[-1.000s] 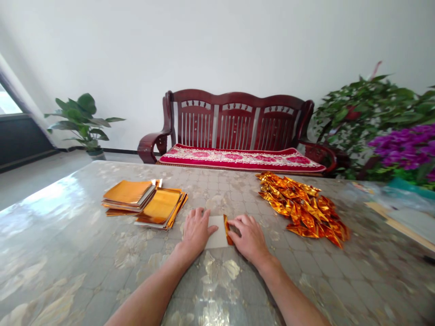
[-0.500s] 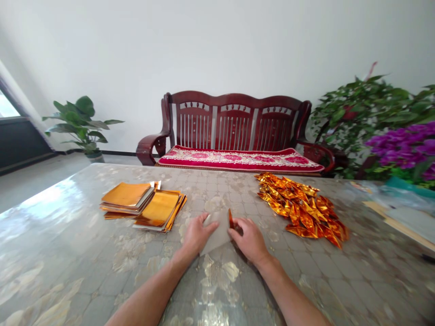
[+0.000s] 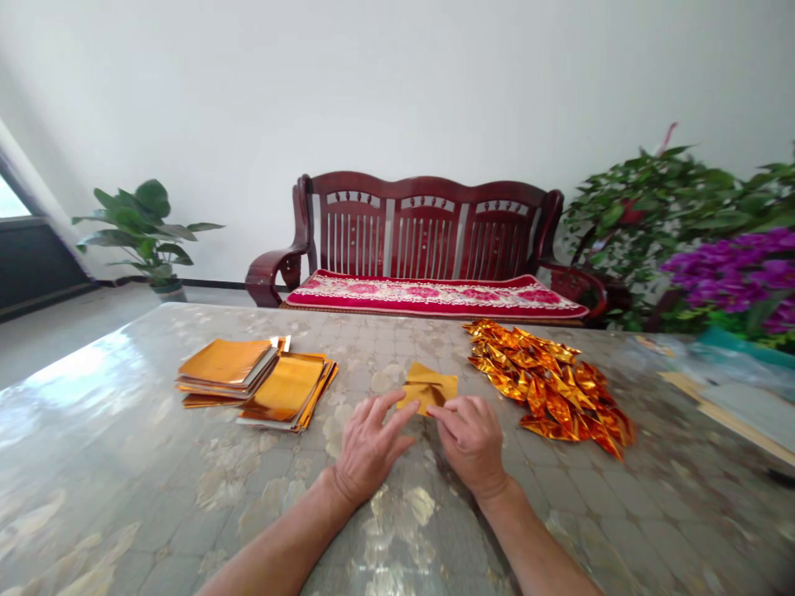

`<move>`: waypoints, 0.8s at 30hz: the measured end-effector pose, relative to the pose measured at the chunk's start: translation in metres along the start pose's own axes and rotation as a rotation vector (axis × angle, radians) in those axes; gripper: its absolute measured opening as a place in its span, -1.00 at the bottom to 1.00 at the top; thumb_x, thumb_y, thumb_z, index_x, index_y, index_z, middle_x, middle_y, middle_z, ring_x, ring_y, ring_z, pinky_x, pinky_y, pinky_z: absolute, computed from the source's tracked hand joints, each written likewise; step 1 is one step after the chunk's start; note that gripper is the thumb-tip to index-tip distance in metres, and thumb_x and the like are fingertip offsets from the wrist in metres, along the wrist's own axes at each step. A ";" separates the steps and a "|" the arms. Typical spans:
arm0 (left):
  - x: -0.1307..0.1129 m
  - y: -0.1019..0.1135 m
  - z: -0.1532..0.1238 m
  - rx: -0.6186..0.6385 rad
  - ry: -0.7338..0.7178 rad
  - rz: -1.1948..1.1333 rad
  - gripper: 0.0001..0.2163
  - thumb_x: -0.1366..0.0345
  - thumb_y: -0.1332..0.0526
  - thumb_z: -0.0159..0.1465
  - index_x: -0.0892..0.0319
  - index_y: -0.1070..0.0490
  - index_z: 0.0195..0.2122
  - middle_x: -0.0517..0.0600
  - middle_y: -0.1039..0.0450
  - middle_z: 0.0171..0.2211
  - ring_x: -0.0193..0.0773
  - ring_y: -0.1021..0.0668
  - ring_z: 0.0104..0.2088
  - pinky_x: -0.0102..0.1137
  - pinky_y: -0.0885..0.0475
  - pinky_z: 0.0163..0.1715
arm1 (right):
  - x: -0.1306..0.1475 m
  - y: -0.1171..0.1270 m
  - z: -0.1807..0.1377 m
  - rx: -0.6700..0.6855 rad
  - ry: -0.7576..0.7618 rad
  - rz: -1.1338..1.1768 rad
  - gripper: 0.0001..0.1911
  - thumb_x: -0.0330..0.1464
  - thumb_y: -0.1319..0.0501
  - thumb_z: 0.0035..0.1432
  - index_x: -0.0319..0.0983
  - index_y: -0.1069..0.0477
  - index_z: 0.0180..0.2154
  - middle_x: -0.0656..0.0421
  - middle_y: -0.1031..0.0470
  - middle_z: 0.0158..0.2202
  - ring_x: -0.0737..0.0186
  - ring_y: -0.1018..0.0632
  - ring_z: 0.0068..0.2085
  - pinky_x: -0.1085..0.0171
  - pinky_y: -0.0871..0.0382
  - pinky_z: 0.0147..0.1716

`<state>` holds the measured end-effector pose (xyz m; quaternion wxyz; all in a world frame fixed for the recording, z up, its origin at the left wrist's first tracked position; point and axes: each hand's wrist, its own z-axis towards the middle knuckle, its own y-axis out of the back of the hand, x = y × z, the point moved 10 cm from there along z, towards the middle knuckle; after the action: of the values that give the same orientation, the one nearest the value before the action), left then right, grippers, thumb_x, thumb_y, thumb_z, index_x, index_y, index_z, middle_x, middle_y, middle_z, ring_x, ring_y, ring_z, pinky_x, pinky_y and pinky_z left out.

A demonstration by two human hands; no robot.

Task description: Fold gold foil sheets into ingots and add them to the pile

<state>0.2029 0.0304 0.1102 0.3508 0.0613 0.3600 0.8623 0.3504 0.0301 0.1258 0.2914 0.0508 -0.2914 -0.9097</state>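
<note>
A partly folded sheet of gold foil paper (image 3: 438, 382) lies gold side up at the middle of the table, with a crease line across it. My left hand (image 3: 373, 443) is open, fingers spread, the fingertips at the paper's left edge. My right hand (image 3: 473, 439) is closed, fingers curled, its fingertips at the paper's lower right edge; the thumb is mostly hidden. To the left sit two stacks of gold foil paper sheets (image 3: 227, 362). On the right is a pile of folded gold foil pieces (image 3: 546, 377), pointed at their ends.
The table (image 3: 248, 513) has a glossy floral cover. Clear plastic bags and flat cards (image 3: 739, 414) lie at its right edge. Beyond stand a dark red wooden bench (image 3: 426, 240), a potted plant (image 3: 149, 232) and purple flowers (image 3: 733, 273).
The grey underside of the sheet faced up before; now its gold side shows. My left hand has opened its fingers, and my right hand has shifted slightly right.
</note>
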 end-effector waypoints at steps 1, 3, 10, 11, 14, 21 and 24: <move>-0.001 -0.007 0.001 0.047 0.000 0.009 -0.59 0.27 -0.27 0.30 -0.01 -0.32 0.18 0.07 -0.42 0.08 -0.12 -0.47 -0.04 -0.24 -0.40 -0.06 | 0.002 -0.007 -0.001 0.044 -0.002 0.028 -0.81 -0.44 -0.21 0.28 -0.12 -0.60 -0.25 0.15 -0.49 -0.41 0.18 -0.37 -0.28 0.21 -0.20 -0.25; 0.002 -0.020 0.004 0.132 0.033 0.019 -0.73 0.27 -0.22 0.34 -0.01 -0.43 0.07 0.03 -0.48 -0.02 -0.14 -0.47 -0.07 -0.25 -0.38 -0.08 | 0.004 -0.020 -0.002 0.135 -0.018 0.069 -0.80 -0.40 -0.19 0.30 -0.11 -0.60 -0.26 0.15 -0.48 -0.41 0.18 -0.37 -0.28 0.22 -0.20 -0.25; 0.028 -0.048 -0.002 0.419 0.139 0.059 -0.74 0.18 -0.07 0.42 0.03 -0.55 -0.25 0.02 -0.52 -0.31 -0.16 -0.45 -0.19 -0.30 -0.30 -0.16 | -0.006 -0.050 -0.014 0.407 -0.119 0.108 -0.81 -0.32 -0.19 0.31 -0.08 -0.60 -0.25 0.14 -0.54 -0.33 0.15 -0.40 -0.20 0.20 -0.23 -0.18; 0.030 -0.049 -0.004 0.439 0.147 0.051 -0.74 0.18 -0.07 0.42 0.04 -0.55 -0.25 0.02 -0.53 -0.30 -0.16 -0.45 -0.19 -0.30 -0.30 -0.17 | -0.008 -0.053 -0.017 0.429 -0.127 0.112 -0.83 -0.32 -0.21 0.30 -0.08 -0.60 -0.25 0.15 -0.55 -0.32 0.14 -0.41 -0.20 0.20 -0.23 -0.18; 0.030 -0.052 -0.006 0.487 0.144 0.007 -0.73 0.18 -0.07 0.42 0.05 -0.56 -0.25 0.02 -0.53 -0.30 -0.18 -0.47 -0.20 -0.33 -0.30 -0.18 | -0.015 -0.060 -0.022 0.490 -0.141 0.122 -0.87 -0.34 -0.25 0.26 -0.07 -0.60 -0.25 0.17 -0.57 -0.30 0.14 -0.42 -0.19 0.21 -0.23 -0.19; 0.037 -0.057 -0.008 0.503 0.234 -0.114 -0.73 0.19 -0.11 0.41 0.07 -0.59 -0.29 0.00 -0.56 -0.32 -0.20 -0.51 -0.24 -0.36 -0.31 -0.20 | -0.022 -0.067 -0.026 0.583 -0.207 0.149 -0.81 -0.31 -0.19 0.31 -0.10 -0.59 -0.28 0.20 -0.57 -0.31 0.19 -0.46 -0.20 0.24 -0.24 -0.18; 0.051 -0.059 -0.012 0.502 0.389 -0.170 -0.80 0.21 -0.19 0.35 0.06 -0.62 -0.27 -0.01 -0.60 -0.30 -0.19 -0.54 -0.22 -0.37 -0.33 -0.18 | -0.028 -0.070 -0.027 0.599 -0.281 0.157 -0.81 -0.31 -0.20 0.29 -0.11 -0.60 -0.31 0.21 -0.58 -0.32 0.20 -0.47 -0.21 0.27 -0.25 -0.20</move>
<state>0.1933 0.0859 0.0543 0.3203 -0.0502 0.6254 0.7098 0.3453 0.0784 0.0623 0.2898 -0.0146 -0.5859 -0.7567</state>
